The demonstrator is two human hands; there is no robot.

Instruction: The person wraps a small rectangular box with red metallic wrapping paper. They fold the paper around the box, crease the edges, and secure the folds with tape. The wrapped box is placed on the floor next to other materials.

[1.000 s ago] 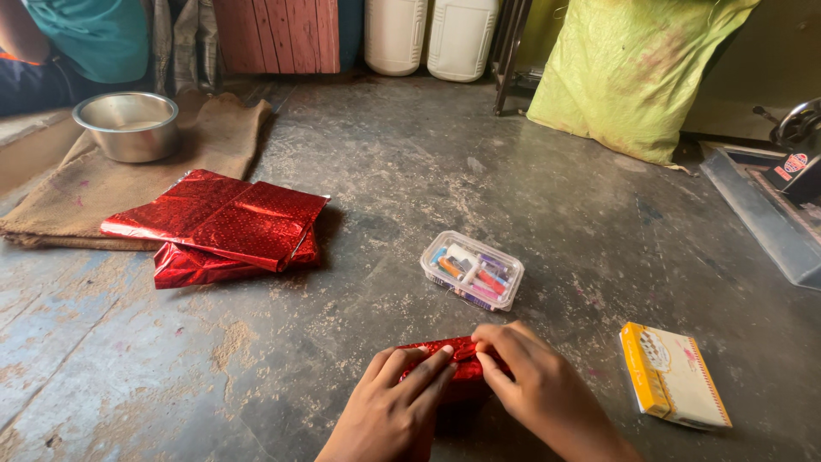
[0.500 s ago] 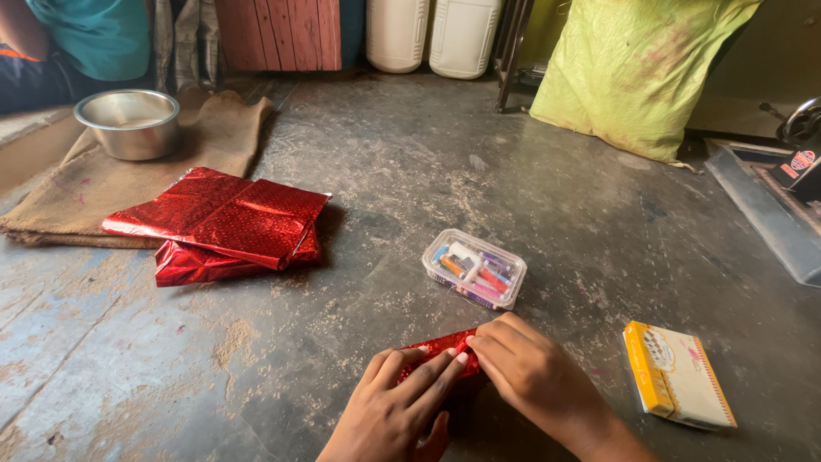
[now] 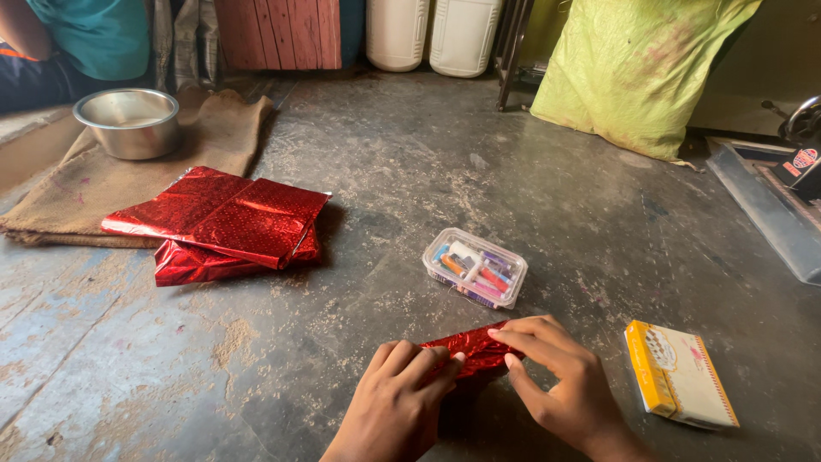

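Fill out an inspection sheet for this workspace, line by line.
Surface: grey concrete floor, dusty, with sandy patches.
Job's things: small object wrapped in red foil, lying on the floor under both hands.
Clutter: folded red foil sheets; clear plastic box of small coloured items; yellow and white carton; steel bowl on a burlap sack.
Grippers: left hand presses flat on the foil; right hand pinches its right end.
Cables: nothing seen.
Surroundings: green sack, two white jugs, red wooden panel, another person seated top left.
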